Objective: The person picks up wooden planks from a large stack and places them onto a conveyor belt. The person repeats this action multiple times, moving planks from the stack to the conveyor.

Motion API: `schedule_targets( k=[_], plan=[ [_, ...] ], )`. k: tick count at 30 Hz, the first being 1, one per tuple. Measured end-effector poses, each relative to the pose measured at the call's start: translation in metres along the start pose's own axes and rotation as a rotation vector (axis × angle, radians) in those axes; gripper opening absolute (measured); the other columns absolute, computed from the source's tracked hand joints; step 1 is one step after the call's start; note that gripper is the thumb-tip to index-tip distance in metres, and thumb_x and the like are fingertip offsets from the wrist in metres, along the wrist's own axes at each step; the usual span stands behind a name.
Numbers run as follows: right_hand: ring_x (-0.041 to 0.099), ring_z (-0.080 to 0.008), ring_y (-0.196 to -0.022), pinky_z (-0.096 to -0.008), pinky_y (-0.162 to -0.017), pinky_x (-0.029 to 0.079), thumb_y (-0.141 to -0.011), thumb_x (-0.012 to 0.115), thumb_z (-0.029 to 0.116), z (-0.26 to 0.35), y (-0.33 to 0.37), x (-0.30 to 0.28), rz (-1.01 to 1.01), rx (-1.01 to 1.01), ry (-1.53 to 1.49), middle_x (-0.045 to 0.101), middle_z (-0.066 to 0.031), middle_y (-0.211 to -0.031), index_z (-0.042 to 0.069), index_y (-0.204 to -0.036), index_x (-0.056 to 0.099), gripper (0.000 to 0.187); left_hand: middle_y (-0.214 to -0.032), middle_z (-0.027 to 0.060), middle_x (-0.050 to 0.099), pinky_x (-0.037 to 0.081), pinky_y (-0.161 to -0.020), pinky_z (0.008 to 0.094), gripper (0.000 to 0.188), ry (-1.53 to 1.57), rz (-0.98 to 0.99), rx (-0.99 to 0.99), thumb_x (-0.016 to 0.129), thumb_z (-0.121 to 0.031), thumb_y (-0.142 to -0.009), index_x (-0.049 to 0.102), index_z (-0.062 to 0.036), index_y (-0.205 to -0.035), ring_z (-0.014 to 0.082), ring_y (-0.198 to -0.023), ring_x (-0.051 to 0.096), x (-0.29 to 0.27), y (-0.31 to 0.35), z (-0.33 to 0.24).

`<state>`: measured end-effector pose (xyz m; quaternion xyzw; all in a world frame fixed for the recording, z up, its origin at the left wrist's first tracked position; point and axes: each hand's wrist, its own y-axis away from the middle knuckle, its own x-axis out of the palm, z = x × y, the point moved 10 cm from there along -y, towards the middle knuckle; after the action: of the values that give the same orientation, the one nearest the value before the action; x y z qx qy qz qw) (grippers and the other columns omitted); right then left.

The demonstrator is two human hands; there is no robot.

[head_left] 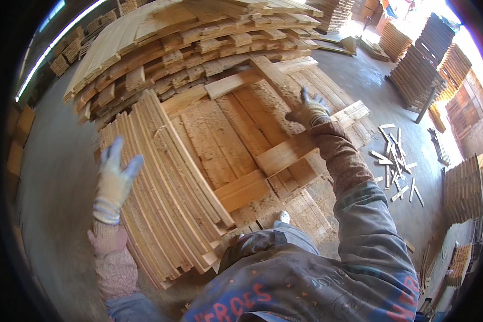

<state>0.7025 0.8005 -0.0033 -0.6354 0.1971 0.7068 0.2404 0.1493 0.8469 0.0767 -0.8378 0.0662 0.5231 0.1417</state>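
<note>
My left hand (115, 180), in a pale knit glove with bluish fingertips, is spread open over the outer left side of a tight row of long wooden boards (163, 185). I cannot tell whether it touches them. My right hand (309, 110), gloved too, has its fingers apart near a long plank (276, 80) slanting across the far right of the pile. Nothing shows in either hand. Between the hands lies a layer of flat boards (214, 134), crossed by shorter wooden pieces such as this light one (287, 153).
Beyond the pile rises a large stack of planks (198, 32) with uneven ends. Loose wooden strips (396, 158) are scattered on the concrete floor (370, 80) at right. Tall lumber stacks (418, 75) stand farther right. My shoe (283, 217) shows at the pile's near edge.
</note>
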Motion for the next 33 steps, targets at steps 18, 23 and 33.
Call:
schedule_targets(
  k=[18, 23, 33],
  plan=[
    [0.067, -0.0147, -0.077, -0.0282, -0.067, 0.055, -0.081, 0.083, 0.028, -0.379, 0.066, -0.029, -0.225, 0.239, -1.444, 0.065, -0.0043, -0.093, 0.007, -0.146, 0.05, 0.077, -0.134, 0.0264, 0.051, 0.04, -0.11, 0.0535, 0.109, -0.058, 0.371, 0.681, 0.085, -0.035, -0.078, 0.019, -0.0171, -0.163, 0.0426, -0.125, 0.047, 0.3, -0.112, -0.401],
    [0.072, -0.0227, -0.084, -0.0337, -0.073, 0.062, -0.081, 0.083, 0.037, -0.325, 0.045, -0.002, -0.114, 0.347, -1.868, 0.067, -0.0128, -0.098, -0.001, -0.125, 0.054, 0.065, -0.153, 0.0265, 0.044, 0.036, -0.118, 0.0433, 0.096, 0.066, 0.666, 0.333, 0.084, -0.036, -0.082, 0.031, -0.0077, -0.158, 0.039, -0.143, 0.042, 0.337, -0.132, -0.427],
    [0.069, -0.0266, -0.085, -0.0405, -0.08, 0.063, -0.08, 0.085, 0.03, -0.229, 0.005, 0.032, 0.117, 0.234, -2.194, 0.067, -0.0167, -0.1, 0.004, -0.139, 0.037, 0.08, -0.104, 0.0026, 0.066, 0.049, -0.065, 0.0196, 0.076, 0.81, 0.761, 0.14, 0.072, -0.054, -0.092, 0.052, -0.0019, -0.144, 0.0066, -0.082, 0.058, 0.333, -0.13, -0.478]
  ],
)
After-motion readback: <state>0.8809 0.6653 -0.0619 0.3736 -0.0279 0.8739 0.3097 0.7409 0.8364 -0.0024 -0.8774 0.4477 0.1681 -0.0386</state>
